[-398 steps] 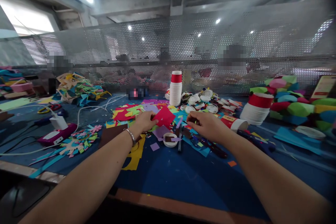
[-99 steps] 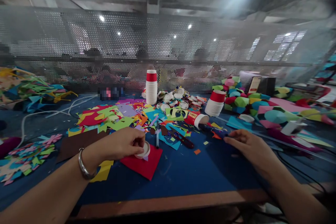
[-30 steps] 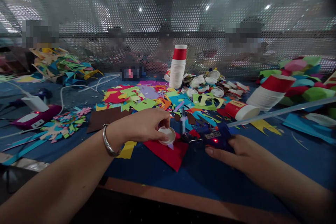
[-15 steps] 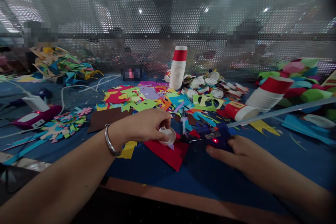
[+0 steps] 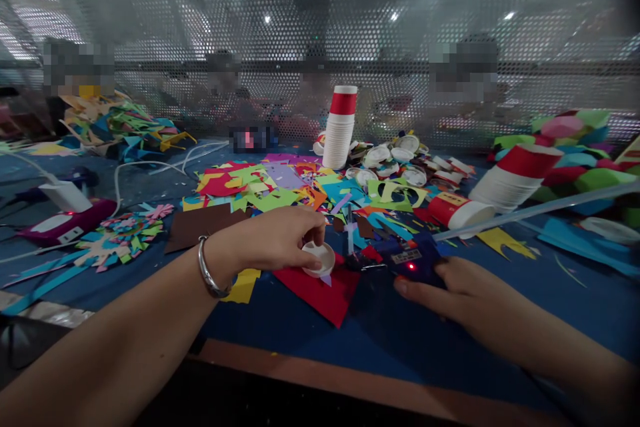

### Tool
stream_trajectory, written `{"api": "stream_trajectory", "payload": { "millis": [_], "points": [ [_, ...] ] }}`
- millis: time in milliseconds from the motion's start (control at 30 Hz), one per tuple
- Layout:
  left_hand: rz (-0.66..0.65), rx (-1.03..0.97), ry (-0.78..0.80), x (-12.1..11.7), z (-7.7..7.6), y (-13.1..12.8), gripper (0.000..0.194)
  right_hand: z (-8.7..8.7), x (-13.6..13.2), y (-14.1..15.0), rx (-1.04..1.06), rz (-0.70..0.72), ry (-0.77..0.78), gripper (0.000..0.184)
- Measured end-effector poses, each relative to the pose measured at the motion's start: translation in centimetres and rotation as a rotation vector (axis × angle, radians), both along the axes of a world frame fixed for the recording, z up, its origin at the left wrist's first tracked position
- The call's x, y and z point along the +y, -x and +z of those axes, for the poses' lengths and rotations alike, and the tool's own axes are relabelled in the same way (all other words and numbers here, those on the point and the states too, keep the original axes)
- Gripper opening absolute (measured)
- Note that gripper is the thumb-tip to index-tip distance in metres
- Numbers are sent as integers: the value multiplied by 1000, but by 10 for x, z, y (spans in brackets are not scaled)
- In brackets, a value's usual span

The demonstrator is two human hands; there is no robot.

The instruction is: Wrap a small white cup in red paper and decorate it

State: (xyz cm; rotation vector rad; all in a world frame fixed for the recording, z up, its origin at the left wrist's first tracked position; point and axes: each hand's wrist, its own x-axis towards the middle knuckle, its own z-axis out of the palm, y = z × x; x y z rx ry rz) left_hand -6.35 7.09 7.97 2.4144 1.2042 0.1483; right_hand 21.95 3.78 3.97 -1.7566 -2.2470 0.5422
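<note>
My left hand [image 5: 287, 240] pinches a small round white cup base [image 5: 323, 261] by its rim, over a red sheet of paper [image 5: 330, 297]. A scrap of lilac paper pokes out from under the base. To the right, my right hand [image 5: 450, 290] is wrapped round a dark blue hot glue gun [image 5: 413, 260] with a lit red light. Its nozzle points left and lies close to the base; whether they touch I cannot tell. A clear glue stick [image 5: 530, 213] runs out of the gun's back toward the right edge.
Coloured paper scraps [image 5: 270, 183] spread behind my hands. A stack of paper cups [image 5: 339, 133] stands there, with cut cup bases [image 5: 395, 160] beside it. Another cup stack [image 5: 520, 177] leans at right. A purple power strip [image 5: 70, 223] and cables lie left. A perforated screen [image 5: 280, 40] closes the back.
Almost nothing differs. Both hands keep their hold and place, with the glue gun tilted very slightly; the view has shifted a touch.
</note>
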Motion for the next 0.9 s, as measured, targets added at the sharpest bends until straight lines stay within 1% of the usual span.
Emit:
{"api": "stream_trajectory", "payload": {
  "millis": [167, 300, 467, 633, 700, 800, 900],
  "points": [
    [-11, 4, -11, 2, -1, 1, 25, 2, 0, 0, -25, 17, 29, 51],
    [-33, 6, -36, 2, -2, 2, 26, 4, 4, 2, -52, -5, 76, 52],
    [-16, 20, -36, 1, -1, 2, 26, 8, 6, 4, -75, 1, 99, 51],
    [-14, 22, -47, 1, -2, 1, 26, 9, 9, 8, -77, -21, 72, 50],
    [-14, 19, -51, 1, -2, 2, 25, 10, 11, 9, -84, -9, 54, 48],
    [-11, 15, -60, -1, -2, 2, 23, 12, 14, 11, -79, 11, 68, 48],
    [6, 28, -62, -2, -1, 1, 23, 15, 16, 15, -90, 0, 81, 48]
  ]
}}
